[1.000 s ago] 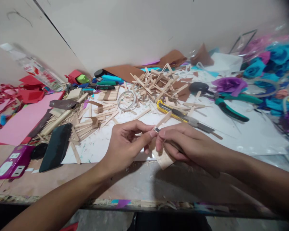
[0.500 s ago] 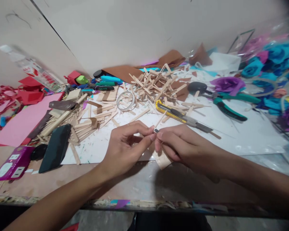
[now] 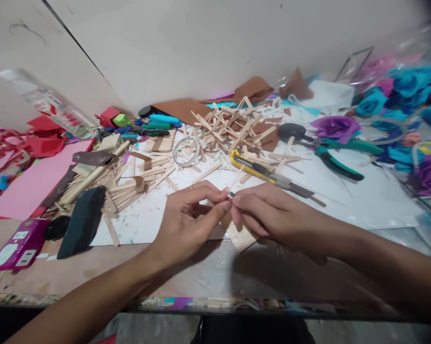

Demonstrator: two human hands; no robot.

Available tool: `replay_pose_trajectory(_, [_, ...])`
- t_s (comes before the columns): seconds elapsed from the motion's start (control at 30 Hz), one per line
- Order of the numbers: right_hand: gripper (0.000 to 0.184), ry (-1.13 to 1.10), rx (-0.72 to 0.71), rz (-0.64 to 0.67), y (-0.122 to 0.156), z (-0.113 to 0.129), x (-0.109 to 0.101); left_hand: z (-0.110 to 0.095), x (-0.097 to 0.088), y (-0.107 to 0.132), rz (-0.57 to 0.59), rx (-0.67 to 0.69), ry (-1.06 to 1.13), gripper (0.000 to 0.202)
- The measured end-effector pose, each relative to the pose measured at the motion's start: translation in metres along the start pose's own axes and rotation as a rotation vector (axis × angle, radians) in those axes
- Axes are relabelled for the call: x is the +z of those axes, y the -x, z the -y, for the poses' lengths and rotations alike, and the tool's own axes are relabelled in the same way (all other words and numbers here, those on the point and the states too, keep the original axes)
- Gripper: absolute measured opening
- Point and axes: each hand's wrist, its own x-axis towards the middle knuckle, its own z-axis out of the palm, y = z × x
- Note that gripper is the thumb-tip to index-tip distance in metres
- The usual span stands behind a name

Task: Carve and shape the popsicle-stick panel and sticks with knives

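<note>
My left hand point(image 3: 192, 215) and my right hand point(image 3: 269, 210) meet over the front of the white board, fingertips pinched close together. Between them they hold a thin pale stick point(image 3: 236, 177) that points up and away. A small dark piece point(image 3: 231, 194) shows at its lower end, mostly covered by the fingers; its kind cannot be made out. Under the right fingers lies a flat pale wooden piece point(image 3: 241, 237). Just beyond the hands a yellow and black utility knife point(image 3: 253, 167) rests with its blade toward the right.
A heap of craft sticks point(image 3: 233, 124) lies behind the knife, near a tape roll point(image 3: 186, 151). Green-handled pliers point(image 3: 339, 162) and paper flowers point(image 3: 335, 128) are at right. A phone point(image 3: 82, 222), a purple power adapter point(image 3: 18, 243) and pink sheets point(image 3: 39, 184) occupy the left.
Both hands keep the same pinch, with only a slight shift at the fingertips. The view has moved a little; nothing has been let go.
</note>
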Motion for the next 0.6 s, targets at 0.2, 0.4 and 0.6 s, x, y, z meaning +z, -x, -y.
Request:
replay_pose_trajectory(0.2, [0.04, 0.016, -0.017, -0.004, 0.0, 0.001, 0.001, -0.001, -0.001, 0.0, 0.002, -0.045, 0.045, 0.008])
replay_pose_trajectory(0.4, [0.039, -0.057, 0.065, 0.188, 0.001, 0.014, -0.018, -0.005, -0.001, -0.002, 0.042, -0.088, 0.199, 0.006])
replay_pose_trajectory(0.6, [0.038, -0.036, 0.046, 0.162, 0.0, 0.012, -0.019, -0.004, -0.001, -0.001, 0.036, -0.183, 0.318, 0.004])
